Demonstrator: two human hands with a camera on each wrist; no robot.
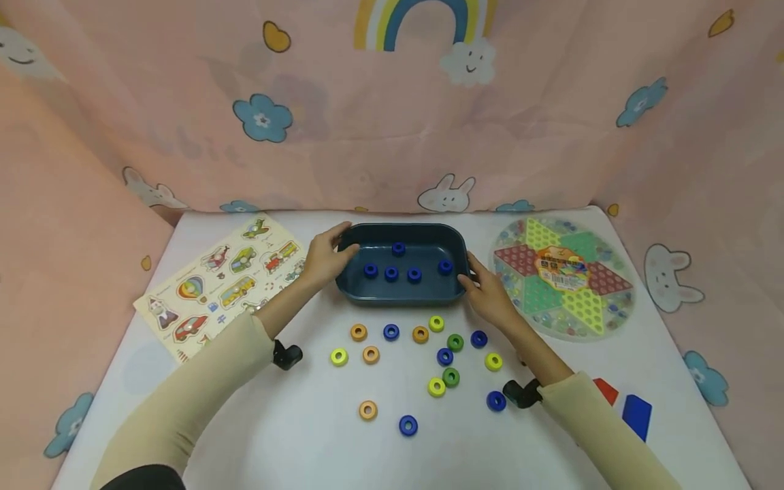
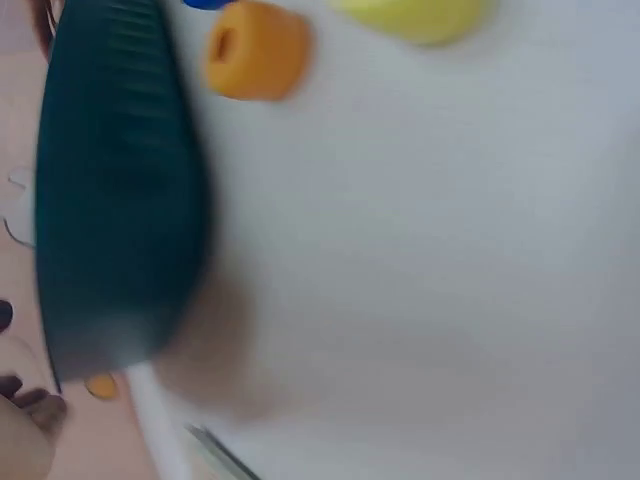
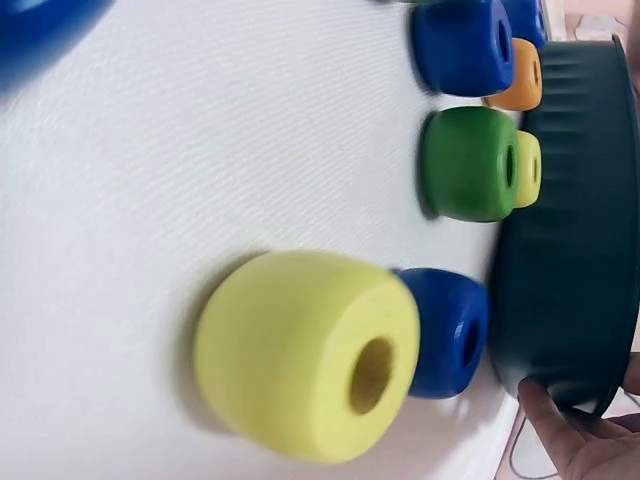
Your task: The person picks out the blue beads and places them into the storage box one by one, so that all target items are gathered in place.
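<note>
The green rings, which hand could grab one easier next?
Probably the right hand: it's nearer both green rings. The left hand is farther away, at the tray's other end. Both hold the tray, though.

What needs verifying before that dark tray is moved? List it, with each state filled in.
1. Left hand on the tray's left end: ok.
2. Right hand on its right end: ok.
3. Only blue beads inside: ok, five visible.
4. Table in front free of loose beads: not ok, blue, green, yellow and orange ones lie there.
5. Tray base flat on the table: cannot tell.
</note>
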